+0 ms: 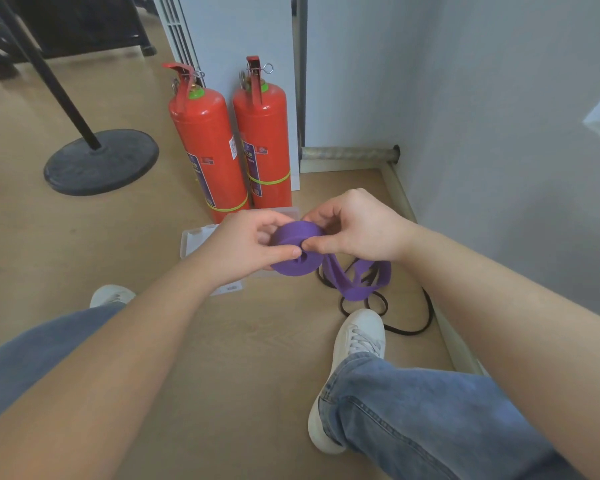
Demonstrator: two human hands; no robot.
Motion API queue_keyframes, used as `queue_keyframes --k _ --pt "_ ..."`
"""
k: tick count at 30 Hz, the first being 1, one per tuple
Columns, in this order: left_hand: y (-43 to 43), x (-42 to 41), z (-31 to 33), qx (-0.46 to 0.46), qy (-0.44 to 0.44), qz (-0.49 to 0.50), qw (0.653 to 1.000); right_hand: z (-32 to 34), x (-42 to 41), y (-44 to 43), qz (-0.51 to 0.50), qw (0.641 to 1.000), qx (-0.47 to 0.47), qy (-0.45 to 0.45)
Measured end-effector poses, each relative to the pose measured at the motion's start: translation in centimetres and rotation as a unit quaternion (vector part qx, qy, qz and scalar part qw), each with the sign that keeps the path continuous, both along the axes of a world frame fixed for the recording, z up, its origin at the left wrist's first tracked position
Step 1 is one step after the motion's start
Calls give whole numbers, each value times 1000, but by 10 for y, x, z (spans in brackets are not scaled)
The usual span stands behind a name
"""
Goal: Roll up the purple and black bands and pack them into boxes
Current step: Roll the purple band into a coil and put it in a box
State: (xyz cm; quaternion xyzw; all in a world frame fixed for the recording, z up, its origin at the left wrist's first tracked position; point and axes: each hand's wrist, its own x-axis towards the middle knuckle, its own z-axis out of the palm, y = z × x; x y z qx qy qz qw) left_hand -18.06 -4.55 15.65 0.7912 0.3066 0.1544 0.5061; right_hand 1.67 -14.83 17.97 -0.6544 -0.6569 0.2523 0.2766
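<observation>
A purple band [297, 252] is partly wound into a thick roll held above the floor. My left hand [245, 244] grips the roll from the left, thumb on its face. My right hand [355, 225] pinches it from the right with thumb and fingers. The loose purple tail hangs down to the right and loops onto the floor. A thin black band [409, 327] lies in loose loops on the floor under that tail. A clear plastic box [196, 237] lies on the floor behind my left hand, mostly hidden.
Two red fire extinguishers [208, 150] stand against a white panel just behind the box. A black round stand base [101, 161] sits at the left. A grey wall [499, 150] runs along the right. My legs and white shoes [355, 341] are on the wooden floor.
</observation>
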Motion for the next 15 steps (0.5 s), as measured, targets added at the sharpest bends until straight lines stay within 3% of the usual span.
queue_keyframes --k 10,13,15 --pt "-5 1 -2 -125 -87 64 986 -6 11 -3 -39 978 -35 201" --pt "-5 1 -6 -169 -101 48 979 -3 10 -2 -46 981 -26 185" --pt "-3 1 -6 -119 -58 27 991 -2 8 -1 -39 989 -32 136"
